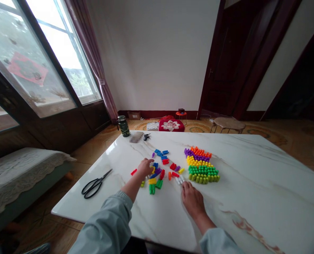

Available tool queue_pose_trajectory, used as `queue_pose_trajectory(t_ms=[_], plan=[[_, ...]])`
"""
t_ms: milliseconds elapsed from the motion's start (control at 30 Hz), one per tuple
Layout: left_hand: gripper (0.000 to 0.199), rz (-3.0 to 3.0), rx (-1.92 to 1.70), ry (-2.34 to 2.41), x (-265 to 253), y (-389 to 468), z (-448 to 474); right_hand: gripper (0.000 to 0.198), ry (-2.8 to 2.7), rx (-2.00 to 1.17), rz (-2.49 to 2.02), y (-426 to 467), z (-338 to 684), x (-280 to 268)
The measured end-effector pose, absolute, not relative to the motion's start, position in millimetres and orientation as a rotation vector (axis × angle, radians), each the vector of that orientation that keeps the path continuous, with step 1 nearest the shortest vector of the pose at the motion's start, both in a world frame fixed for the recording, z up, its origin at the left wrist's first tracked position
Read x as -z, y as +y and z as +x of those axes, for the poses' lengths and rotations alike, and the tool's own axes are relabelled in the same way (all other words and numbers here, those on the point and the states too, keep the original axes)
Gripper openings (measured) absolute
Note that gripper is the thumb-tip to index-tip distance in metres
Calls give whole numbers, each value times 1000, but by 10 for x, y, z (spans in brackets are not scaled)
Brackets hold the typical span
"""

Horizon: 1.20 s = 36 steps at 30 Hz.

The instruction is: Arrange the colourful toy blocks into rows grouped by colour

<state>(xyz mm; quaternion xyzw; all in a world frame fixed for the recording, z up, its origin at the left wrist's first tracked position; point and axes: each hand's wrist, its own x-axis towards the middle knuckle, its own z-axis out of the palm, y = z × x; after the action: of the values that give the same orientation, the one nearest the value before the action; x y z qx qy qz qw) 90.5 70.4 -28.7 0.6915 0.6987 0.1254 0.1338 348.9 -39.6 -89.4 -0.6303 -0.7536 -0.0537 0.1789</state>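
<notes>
Over the left side of a loose pile of coloured plastic pegs (153,181) reaches my left hand (145,167), its fingers bent and slightly apart among the pieces; no held piece shows clearly. My right hand (192,198) rests low on the table with fingers together, the fingertips at the near end of a short row of white pegs (179,180). Just beyond it, many pegs stand packed in colour bands: orange (200,152), purple (196,155), yellow (199,162), green (203,170) and olive green (204,179). Blue pegs (160,153) lie at the pile's far side.
Black-handled scissors (94,186) lie on the left of the white marble-patterned table (252,183). At the far left corner stand a camouflage bottle (123,126) and keys (146,137). A round stool (229,123) and a red cushion (171,125) are beyond the table.
</notes>
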Motion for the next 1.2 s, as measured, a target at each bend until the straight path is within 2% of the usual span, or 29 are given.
queue_pose_trajectory(t_ms=[100,233,467,567,667,767,967,1200], plan=[[41,2002,-352,1985,343,732,961,18,-2117,95,-1813,-383,3487,911],[33,1966,-448,1990,409,740,1035,36,-2134,81,-1789,-383,3491,910],[12,1855,-940,1974,389,636,1133,48,-2173,64,-1763,-407,3478,846],[17,1817,-1179,1860,412,413,1352,50,-2126,7,-1762,-413,3468,842],[23,1837,-1249,1655,558,94,1679,51,-2087,-86,-1668,-432,3480,839],[32,1764,-1270,1199,786,-190,1963,51,-2063,-167,-1567,-450,3508,843],[47,1738,-1237,1160,1010,-336,2105,39,-2094,-203,-1463,-438,3537,870],[47,1827,-1206,1215,1046,-297,2116,33,-1879,-209,-1442,-386,3517,937]])
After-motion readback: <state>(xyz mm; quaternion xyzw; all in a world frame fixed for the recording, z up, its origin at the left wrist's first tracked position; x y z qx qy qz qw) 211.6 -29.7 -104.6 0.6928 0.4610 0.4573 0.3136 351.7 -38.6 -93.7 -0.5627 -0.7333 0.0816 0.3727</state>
